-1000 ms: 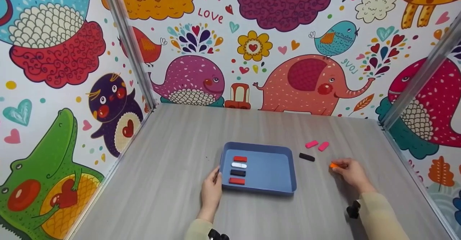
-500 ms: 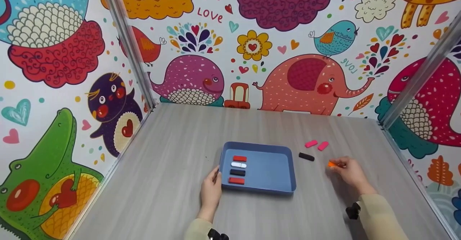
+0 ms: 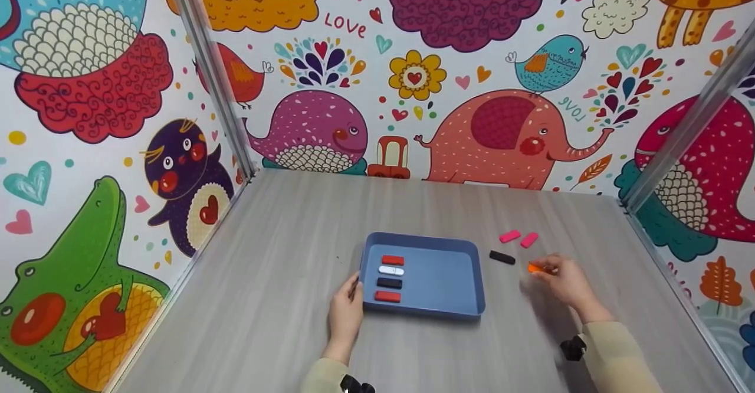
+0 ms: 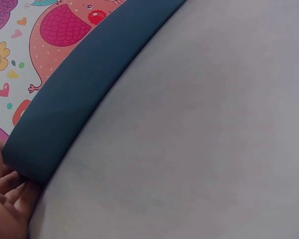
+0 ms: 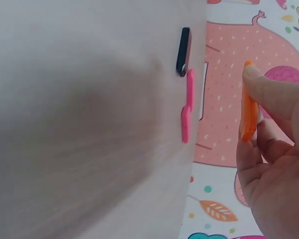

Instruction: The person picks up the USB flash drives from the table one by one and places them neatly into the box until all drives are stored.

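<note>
My right hand (image 3: 567,279) pinches an orange USB stick (image 5: 249,102) between thumb and fingers, just above the table to the right of the tray. My left hand (image 3: 347,316) grips the near left side of a blue rectangular tray (image 3: 424,309); the left wrist view shows its fingers at the tray's corner. Down the tray's left side lie a red stick (image 3: 393,260), a white stick (image 3: 391,271), a black stick (image 3: 389,283) and another red stick (image 3: 387,296), in a column. Outside the tray, nearest the right hand, are a black stick (image 3: 502,257) and two pink sticks (image 3: 529,239).
The grey wood-grain table (image 3: 283,233) is bounded by cartoon-printed panels (image 3: 413,74) at the back and sides. Metal posts (image 3: 218,80) stand at the corners. Small black devices (image 3: 573,349) sit on both wrists.
My right hand has moved a little left and toward the tray, carrying the orange USB stick up from the table. The left hand and the tray have stayed put.
</note>
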A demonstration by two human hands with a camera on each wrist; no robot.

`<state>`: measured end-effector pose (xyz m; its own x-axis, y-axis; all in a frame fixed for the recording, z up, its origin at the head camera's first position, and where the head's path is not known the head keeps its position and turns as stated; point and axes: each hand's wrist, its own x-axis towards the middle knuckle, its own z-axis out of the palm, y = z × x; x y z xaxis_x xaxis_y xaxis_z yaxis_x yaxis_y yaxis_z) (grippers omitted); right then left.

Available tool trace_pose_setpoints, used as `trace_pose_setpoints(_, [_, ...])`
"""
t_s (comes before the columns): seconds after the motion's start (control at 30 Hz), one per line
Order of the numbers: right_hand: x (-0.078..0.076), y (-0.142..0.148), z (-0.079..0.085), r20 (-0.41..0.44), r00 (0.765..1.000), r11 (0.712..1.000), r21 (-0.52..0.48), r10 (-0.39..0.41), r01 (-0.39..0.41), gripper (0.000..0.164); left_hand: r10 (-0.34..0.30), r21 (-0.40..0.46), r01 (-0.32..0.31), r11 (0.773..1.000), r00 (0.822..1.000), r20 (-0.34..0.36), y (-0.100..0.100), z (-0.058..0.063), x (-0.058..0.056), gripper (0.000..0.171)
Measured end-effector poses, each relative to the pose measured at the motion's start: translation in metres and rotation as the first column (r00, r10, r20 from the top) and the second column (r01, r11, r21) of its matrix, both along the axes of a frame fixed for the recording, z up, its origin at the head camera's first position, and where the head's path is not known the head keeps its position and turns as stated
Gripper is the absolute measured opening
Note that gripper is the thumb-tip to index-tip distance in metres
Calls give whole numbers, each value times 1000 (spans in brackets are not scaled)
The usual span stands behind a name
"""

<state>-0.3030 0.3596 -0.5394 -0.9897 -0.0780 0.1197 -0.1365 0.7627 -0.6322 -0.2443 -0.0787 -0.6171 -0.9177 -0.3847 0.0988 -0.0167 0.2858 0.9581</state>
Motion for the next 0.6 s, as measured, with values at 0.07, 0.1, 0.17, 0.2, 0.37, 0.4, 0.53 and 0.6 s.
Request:
trace_pose_setpoints(0.07, [1,-3,2,-10,1000,1000,1,10,-10,16,4,0,-4,1000,1000,1,0,0,0,33])
trace_pose_setpoints(0.1, [1,-5,3,-15,1000,1000,3,14,-14,16,6,2,-6,1000,1000,1,0,0,-1,33])
trace_pose_setpoints(0.17, [1,-8,4,-19,1000,1000,5,17,-17,15,8,5,-8,1000,1000,4,0,0,-1,33])
trace_pose_setpoints(0.2, [1,-10,4,-18,1000,1000,7,16,-16,15,8,9,-8,1000,1000,9,1,0,-1,33])
trace_pose_setpoints(0.37, [4,-21,4,-21,999,1000,1,25,-25,15,10,12,-10,1000,1000,22,0,1,-1,34])
trace_pose_setpoints(0.4, [5,-23,4,-21,999,1000,-3,29,-29,15,11,12,-12,1000,1000,24,0,1,-1,34])
trace_pose_setpoints(0.53, [7,-31,5,-17,999,999,-12,42,-42,16,10,6,-11,1000,1000,26,0,2,-1,34])
trace_pose_setpoints(0.6, [8,-36,5,-15,999,999,-18,45,-46,16,11,12,-11,1000,1000,29,1,2,-1,34])
